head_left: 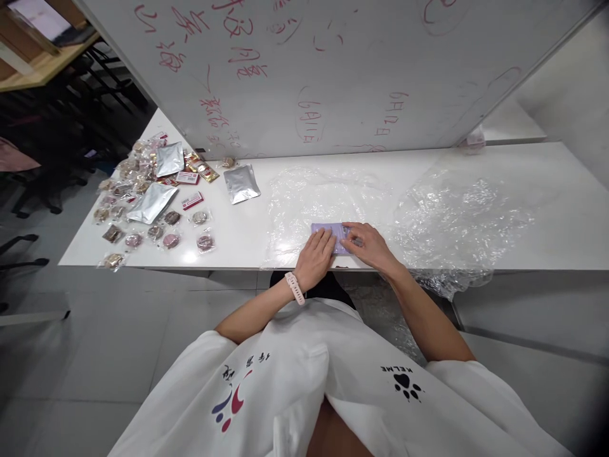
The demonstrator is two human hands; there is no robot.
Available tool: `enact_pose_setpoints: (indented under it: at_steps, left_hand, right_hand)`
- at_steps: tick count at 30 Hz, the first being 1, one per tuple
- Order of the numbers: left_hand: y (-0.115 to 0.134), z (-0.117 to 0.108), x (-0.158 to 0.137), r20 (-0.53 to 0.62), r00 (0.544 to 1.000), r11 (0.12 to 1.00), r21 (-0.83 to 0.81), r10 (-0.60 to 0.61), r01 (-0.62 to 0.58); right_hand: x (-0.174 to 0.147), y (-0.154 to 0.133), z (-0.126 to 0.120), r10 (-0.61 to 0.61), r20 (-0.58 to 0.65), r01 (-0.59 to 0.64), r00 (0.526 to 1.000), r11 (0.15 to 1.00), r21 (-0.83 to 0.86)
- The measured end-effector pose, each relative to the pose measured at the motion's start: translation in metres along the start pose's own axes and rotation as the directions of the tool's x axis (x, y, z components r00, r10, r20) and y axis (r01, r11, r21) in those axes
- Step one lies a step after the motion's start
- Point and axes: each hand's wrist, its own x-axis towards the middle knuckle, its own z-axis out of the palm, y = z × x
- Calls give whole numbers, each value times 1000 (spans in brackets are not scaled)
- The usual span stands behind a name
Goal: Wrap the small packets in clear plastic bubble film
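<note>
A flat purple packet (337, 233) lies on clear bubble wrap (295, 216) at the table's front edge. My left hand (316, 254) rests palm down across its left part, fingers stretched out and lying flat. At the packet's right end, my right hand (368, 246) has its fingers bent, with thumb and forefinger on the edge. Both hands cover parts of the packet, so its full outline is hidden.
More bubble wrap (457, 222) is heaped to the right, hanging over the front edge. Several wrapped cookies (171, 240), silver pouches (242, 184) and small red-and-white boxes (192, 201) lie on the left. A whiteboard (352, 76) stands along the table's back.
</note>
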Motion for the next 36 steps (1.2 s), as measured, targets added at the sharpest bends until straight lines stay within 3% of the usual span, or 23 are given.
enact_pose_setpoints:
  at_steps: [6,16,20,24,28,30,33,36]
  left_hand:
    - [-18,-1,17,179,983,995,84,44,-60]
    - [-15,-16,32,238,965,973,174,109,-153]
    - [-18,-19,49,262,965,986,163,0,-44]
    - [-24,-31,59,374,927,998,60,-35,14]
    - [-37,-56,62,539,841,999,2,41,-50]
    - [-48,-69,70,623,778,994,-111,79,-12]
    - [-65,-84,90,759,642,960,-250,111,130]
    - [-77,-91,111,856,502,929,-278,124,244]
  right_hand:
    - [7,-6,-7,27,68,-24,997,998,-53]
    - [10,-5,2,50,34,-45,998,989,-143]
    - [17,-7,-6,96,50,-88,994,985,-148]
    - [19,-15,-15,138,116,-131,984,989,-65]
    - [9,-26,-17,99,202,-117,974,990,78]
    - [1,-30,-20,126,172,-158,977,969,189]
    - [-13,-32,-31,218,121,-247,968,908,339]
    - [-28,-36,-45,191,161,-231,968,929,288]
